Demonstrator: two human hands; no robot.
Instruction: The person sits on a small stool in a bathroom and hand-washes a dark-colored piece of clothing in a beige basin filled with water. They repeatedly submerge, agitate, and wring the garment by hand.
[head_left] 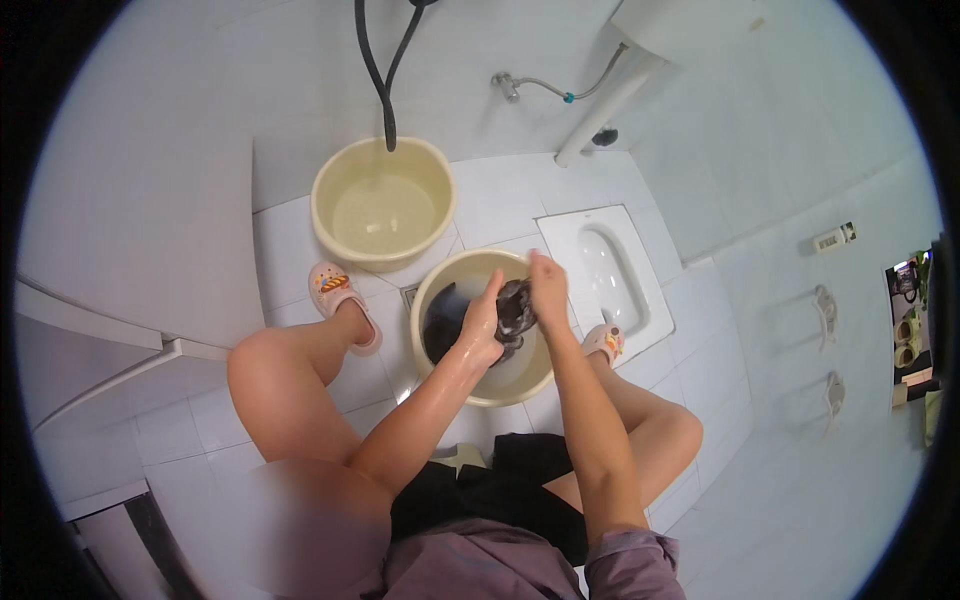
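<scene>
Between my two hands hangs a dark, wet cloth (515,308) with whitish suds on it, held over a cream plastic basin (419,335). My left hand (482,325) is closed round the cloth's left side, its thumb pointing up. On the other side my right hand (547,290) grips the cloth, fingers bent and slightly blurred. Cloudy water fills part of the basin, and more dark fabric (440,325) lies in it at the left. What kind of garment the cloth is cannot be made out.
A second cream basin (383,150) with clear water stands farther back, under a dark hose (390,110). To the right, a white squat toilet (612,275) is set in the tiled floor. My feet in pink clogs (335,290) flank the near basin. A white pipe (610,110) runs down the back wall.
</scene>
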